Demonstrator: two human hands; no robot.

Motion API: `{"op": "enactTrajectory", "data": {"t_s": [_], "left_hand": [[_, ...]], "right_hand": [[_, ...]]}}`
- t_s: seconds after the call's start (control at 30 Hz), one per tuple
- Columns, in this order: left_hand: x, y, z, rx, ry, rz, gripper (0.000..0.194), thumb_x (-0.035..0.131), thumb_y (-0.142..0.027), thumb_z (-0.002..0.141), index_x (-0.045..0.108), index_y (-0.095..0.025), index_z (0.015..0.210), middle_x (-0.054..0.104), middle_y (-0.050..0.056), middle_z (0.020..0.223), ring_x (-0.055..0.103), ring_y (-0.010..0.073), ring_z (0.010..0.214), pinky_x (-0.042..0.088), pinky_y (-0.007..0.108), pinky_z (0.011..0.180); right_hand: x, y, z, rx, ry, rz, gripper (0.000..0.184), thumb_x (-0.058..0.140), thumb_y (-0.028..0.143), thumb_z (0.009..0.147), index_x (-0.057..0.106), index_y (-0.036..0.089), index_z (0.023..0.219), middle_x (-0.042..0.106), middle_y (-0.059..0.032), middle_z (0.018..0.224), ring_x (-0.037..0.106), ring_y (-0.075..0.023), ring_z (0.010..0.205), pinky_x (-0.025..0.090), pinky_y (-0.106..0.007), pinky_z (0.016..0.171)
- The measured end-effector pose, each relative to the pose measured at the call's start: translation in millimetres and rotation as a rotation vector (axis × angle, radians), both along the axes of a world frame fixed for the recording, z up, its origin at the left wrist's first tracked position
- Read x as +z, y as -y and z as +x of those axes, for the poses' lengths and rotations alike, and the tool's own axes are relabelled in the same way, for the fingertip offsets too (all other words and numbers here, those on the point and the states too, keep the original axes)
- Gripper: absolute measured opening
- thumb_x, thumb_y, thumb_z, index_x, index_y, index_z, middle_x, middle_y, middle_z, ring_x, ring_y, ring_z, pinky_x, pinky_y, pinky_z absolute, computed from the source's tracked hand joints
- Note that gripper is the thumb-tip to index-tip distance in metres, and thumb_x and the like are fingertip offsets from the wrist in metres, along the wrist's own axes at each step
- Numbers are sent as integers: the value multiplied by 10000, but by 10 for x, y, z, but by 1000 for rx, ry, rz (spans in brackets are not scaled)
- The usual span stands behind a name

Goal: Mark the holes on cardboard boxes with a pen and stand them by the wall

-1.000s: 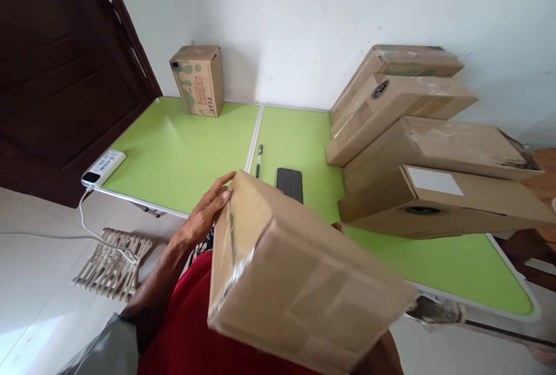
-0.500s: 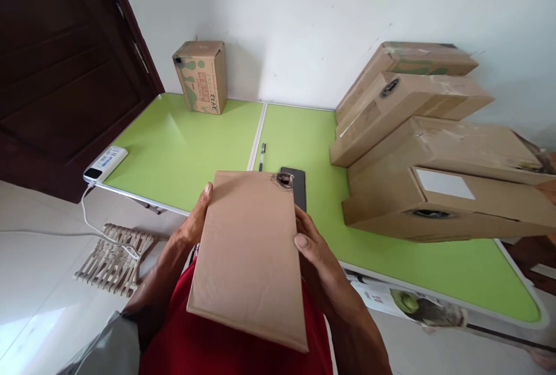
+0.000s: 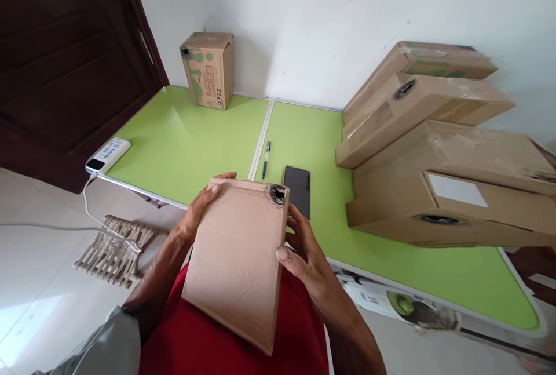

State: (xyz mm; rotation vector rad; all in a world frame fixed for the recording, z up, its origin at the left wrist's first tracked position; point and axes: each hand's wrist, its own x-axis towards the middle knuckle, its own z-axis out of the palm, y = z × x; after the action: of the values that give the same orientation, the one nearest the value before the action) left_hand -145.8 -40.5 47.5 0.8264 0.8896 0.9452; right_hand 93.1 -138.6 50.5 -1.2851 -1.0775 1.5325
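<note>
A plain brown cardboard box (image 3: 234,259) is held tilted over my lap, in front of the near table edge. Near its top right corner is a ragged dark hole (image 3: 277,193) ringed with scribbled lines. My left hand (image 3: 202,207) grips the upper left side, thumb on the face and fingers behind the far edge. On the right side, my right hand (image 3: 306,253) holds the box with its thumb by the edge and its fingers partly hidden beyond it. Just past the box, a dark phone (image 3: 297,189) and a pen (image 3: 266,159) lie on the green table (image 3: 191,143).
Several cardboard boxes (image 3: 391,178) lean together on the table's right side. A printed carton (image 3: 207,73) stands at the back left by the wall. A white device (image 3: 108,155) with a cable sits at the left edge. A woven stool (image 3: 115,250) is on the floor.
The box has shifted slightly left and tilted, so its top edge and more of its right side show. My left fingers now reach over the far edge. More of the phone and pen is visible.
</note>
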Motion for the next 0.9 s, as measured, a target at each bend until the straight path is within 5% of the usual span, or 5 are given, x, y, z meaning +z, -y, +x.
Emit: {"op": "enactTrajectory", "data": {"t_s": [0.3, 0.9], "left_hand": [[48, 21, -89, -3, -175, 57, 755, 736, -690, 884, 617, -232, 1473, 695, 109, 1404, 666, 347, 1164, 538, 407, 947], [80, 51, -177, -34, -242, 10, 774, 788, -682, 841, 626, -238, 1453, 734, 84, 1148, 670, 294, 965, 518, 356, 785]], "right_hand": [[-144, -26, -28, 17, -104, -24, 845, 725, 639, 980, 329, 415, 1693, 411, -71, 1749, 467, -337, 1547, 450, -538, 1223], [-123, -68, -152, -14, -55, -16, 824, 691, 645, 993, 356, 382, 1699, 431, -75, 1742, 470, -348, 1540, 444, -512, 1216]]}}
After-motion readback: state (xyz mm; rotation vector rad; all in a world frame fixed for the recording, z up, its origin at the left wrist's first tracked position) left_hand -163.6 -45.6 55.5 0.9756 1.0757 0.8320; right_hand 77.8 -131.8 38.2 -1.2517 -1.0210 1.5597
